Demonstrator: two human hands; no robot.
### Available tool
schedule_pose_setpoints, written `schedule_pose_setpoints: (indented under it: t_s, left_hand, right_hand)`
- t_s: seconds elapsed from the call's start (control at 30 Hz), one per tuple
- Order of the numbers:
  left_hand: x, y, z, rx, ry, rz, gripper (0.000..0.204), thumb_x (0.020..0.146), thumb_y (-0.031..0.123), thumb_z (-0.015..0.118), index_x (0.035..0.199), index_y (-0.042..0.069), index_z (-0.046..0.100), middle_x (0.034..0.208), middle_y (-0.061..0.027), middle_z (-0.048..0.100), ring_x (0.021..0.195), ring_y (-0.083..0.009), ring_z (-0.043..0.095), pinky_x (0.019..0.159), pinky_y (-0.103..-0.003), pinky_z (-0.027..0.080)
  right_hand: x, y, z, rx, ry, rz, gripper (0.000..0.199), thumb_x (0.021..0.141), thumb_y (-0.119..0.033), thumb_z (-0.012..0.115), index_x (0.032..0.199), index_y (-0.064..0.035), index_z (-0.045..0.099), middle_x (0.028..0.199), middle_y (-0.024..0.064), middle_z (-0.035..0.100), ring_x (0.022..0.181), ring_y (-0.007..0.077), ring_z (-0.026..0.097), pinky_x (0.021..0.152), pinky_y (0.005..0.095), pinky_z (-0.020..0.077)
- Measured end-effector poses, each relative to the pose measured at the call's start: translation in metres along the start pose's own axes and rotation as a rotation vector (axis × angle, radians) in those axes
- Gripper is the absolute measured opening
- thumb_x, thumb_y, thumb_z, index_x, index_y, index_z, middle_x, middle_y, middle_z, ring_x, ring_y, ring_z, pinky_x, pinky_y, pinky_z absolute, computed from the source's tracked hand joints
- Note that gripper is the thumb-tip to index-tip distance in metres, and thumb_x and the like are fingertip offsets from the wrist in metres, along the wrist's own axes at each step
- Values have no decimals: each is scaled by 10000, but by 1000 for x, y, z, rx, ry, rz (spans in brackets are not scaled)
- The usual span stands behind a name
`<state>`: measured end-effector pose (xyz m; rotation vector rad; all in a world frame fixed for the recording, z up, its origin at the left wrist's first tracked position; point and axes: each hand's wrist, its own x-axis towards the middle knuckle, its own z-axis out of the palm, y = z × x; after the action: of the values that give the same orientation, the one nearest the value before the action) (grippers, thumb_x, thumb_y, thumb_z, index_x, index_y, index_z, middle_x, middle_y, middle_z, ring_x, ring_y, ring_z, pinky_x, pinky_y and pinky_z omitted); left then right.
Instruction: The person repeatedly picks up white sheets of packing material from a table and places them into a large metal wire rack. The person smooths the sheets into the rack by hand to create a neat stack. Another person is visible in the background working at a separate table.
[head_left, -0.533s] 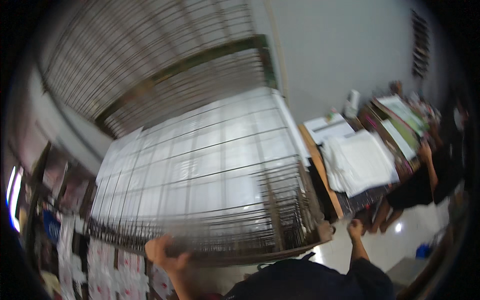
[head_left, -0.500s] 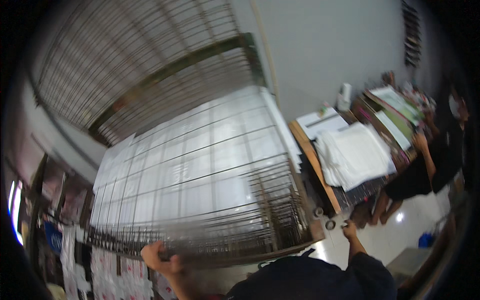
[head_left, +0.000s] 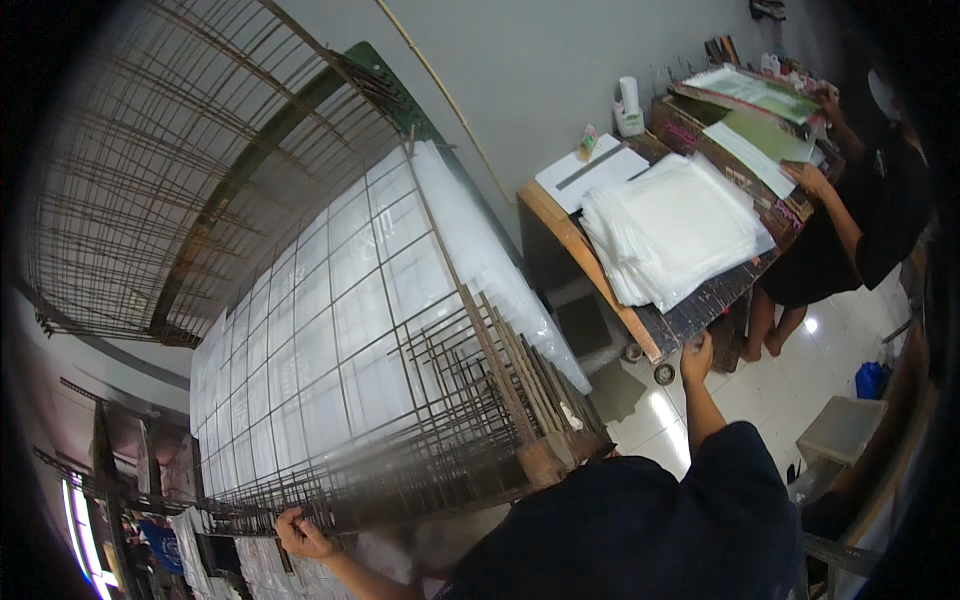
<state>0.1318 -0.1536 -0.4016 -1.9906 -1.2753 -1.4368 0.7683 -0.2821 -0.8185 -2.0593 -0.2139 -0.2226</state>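
A large wire drying rack point(head_left: 345, 285) carries white plastic sheets point(head_left: 375, 330) under its grid, with more wire shelves tilted up behind. My left hand point(head_left: 303, 533) is at the rack's front lower edge, its fingers curled in. Whether they grip a wire cannot be made out. My right hand point(head_left: 697, 358), with fingers drawn together, is by the near corner of a dark worktable point(head_left: 690, 318). Anything in its fingers is too small to tell. Just beyond it lies a stack of translucent white plastic bags point(head_left: 675, 230) on that table.
A co-worker's hand point(head_left: 808, 180) rests by a green printing frame point(head_left: 750, 95) at the far right. White bottles point(head_left: 628, 105) stand near the wall. On the right floor are a translucent bin point(head_left: 842, 430) and a blue object point(head_left: 870, 380). Plastic hangs at lower left.
The view has swung right, shifting rack and table leftward in it. My right hand is now up against the table corner. My left hand's fingers are more curled; shelf wires near it are blurred.
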Motion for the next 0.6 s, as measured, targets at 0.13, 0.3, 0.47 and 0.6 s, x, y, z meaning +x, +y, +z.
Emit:
schedule_pose_setpoints:
  t_s: [0.13, 0.3, 0.47, 0.6]
  left_hand:
    - [-8, -15, -5, 2, -29, -34, 499, 870, 467, 461, 801, -16, 565, 700, -92, 515, 611, -205, 450, 544, -320, 319]
    - [-7, -16, -7, 7, -49, -47, 454, 885, 408, 439, 801, -24, 550, 708, -103, 502, 642, -219, 467, 572, -332, 339]
    - [-6, -9, -3, 5, -36, -44, 425, 904, 374, 424, 795, -21, 537, 705, -99, 487, 645, -216, 461, 575, -349, 341]
    - [-3, -2, -3, 37, -54, -30, 433, 913, 381, 419, 786, -16, 535, 699, -96, 483, 628, -212, 454, 561, -347, 332]
  right_hand:
    - [-2, -11, 9, -87, -95, 29, 512, 795, -158, 584, 1287, -90, 460, 1054, 184, 574, 974, 328, 549, 852, 410, 422]
    - [-31, -40, 10, -51, -373, 189, 525, 896, -252, 475, 1403, -183, 358, 1182, 220, 542, 1050, 380, 535, 900, 435, 413]
    - [-30, -41, -1, -17, -373, 175, 517, 893, -296, 488, 1394, -238, 376, 1083, 219, 537, 1008, 376, 544, 879, 431, 427]
    - [-22, -45, -7, -161, -260, 105, 511, 838, -293, 584, 1329, -227, 460, 1048, 195, 516, 975, 352, 545, 863, 404, 436]
